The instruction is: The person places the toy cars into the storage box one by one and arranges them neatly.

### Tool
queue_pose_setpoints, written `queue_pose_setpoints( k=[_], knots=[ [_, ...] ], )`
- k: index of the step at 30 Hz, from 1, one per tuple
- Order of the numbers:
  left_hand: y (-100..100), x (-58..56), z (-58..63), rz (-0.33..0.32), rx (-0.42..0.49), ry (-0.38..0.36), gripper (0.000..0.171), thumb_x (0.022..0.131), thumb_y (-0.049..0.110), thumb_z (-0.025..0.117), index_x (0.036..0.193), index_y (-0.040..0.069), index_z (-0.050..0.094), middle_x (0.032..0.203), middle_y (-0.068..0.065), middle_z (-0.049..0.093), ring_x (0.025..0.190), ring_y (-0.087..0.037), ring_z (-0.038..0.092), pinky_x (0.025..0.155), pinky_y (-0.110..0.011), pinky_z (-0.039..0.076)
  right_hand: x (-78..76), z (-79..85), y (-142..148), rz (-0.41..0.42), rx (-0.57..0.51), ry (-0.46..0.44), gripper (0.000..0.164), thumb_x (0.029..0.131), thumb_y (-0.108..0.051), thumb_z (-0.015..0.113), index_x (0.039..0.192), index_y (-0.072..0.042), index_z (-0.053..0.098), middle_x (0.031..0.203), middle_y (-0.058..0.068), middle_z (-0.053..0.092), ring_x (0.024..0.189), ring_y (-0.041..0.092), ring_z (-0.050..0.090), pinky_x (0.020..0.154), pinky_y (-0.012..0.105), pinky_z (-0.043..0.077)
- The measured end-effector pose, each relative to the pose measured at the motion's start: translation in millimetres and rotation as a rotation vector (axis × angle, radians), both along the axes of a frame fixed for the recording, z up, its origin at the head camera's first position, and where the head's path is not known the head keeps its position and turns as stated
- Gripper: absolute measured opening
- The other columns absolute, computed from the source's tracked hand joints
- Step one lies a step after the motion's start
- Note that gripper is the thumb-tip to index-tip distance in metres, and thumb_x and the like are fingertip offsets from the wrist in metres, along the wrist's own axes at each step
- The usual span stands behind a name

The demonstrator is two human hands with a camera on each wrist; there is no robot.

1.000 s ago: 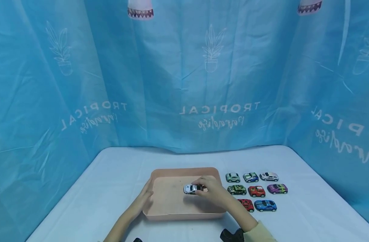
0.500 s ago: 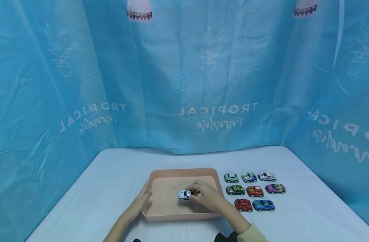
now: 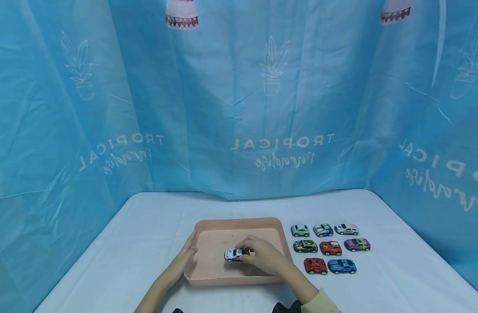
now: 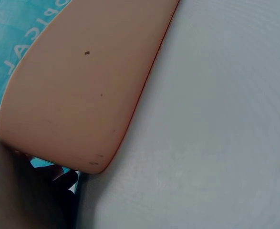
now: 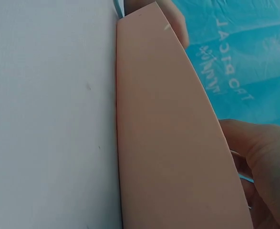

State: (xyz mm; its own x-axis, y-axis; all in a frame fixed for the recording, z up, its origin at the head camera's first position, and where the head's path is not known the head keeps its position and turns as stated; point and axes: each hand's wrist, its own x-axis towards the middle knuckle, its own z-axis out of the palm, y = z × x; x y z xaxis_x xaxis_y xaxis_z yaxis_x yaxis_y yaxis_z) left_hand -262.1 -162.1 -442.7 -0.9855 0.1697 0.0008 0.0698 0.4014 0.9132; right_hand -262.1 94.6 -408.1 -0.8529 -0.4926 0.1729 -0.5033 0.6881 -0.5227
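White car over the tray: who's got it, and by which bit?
The right hand pinches the car by its darker end, thumb on the near side.

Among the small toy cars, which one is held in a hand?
The white and black toy car, pinched by the right hand over the pinkish rectangular tray. The other eight toy cars stand untouched on the white table.

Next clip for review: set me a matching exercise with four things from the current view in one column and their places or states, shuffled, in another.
1. left hand
2. right hand
3. blue car
4. purple car

A. right end of the middle row of cars
B. pinching a white car
C. at the tray's left edge
D. beside the red spotted car, nearest row

Pairs: 1-C, 2-B, 3-D, 4-A
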Motion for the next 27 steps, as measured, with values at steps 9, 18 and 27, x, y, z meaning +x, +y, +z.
queue_pose_setpoints(
  k=[9,18,27],
  knots=[
    [0.1,0.1,-0.2,-0.011,0.013,0.006,0.061,0.094,0.026,0.032,0.147,0.012,0.006,0.153,-0.018,0.001,0.139,-0.042,0.0,0.107,-0.064,0.003,3.5,-3.7,-10.1,0.014,-0.022,-0.026,0.024,0.083,-0.028,0.064,0.105,-0.018,0.066,0.095,-0.011,0.059,0.085,0.0,0.055,0.077,0.021,0.051],
    [0.2,-0.5,-1.7,0.002,-0.01,0.002,0.061,0.095,0.03,0.031,0.147,0.012,0.007,0.153,-0.018,0.003,0.139,-0.042,0.001,0.106,-0.066,0.004,7.6,-8.0,-25.6,0.041,0.032,-0.01,0.025,0.084,-0.029,0.064,0.106,-0.019,0.065,0.102,-0.009,0.061,0.094,0.003,0.057,0.085,0.024,0.05],
    [0.3,-0.2,-0.5,-0.008,-0.003,0.006,0.06,0.096,0.03,0.03,0.147,0.012,0.006,0.153,-0.019,0.002,0.139,-0.042,0.0,0.107,-0.065,0.002,11.3,-5.0,-41.1,0.042,0.066,-0.014,0.021,0.084,-0.027,0.064,0.104,-0.02,0.065,0.103,-0.01,0.061,0.097,0.003,0.057,0.088,0.024,0.049]
  ],
)
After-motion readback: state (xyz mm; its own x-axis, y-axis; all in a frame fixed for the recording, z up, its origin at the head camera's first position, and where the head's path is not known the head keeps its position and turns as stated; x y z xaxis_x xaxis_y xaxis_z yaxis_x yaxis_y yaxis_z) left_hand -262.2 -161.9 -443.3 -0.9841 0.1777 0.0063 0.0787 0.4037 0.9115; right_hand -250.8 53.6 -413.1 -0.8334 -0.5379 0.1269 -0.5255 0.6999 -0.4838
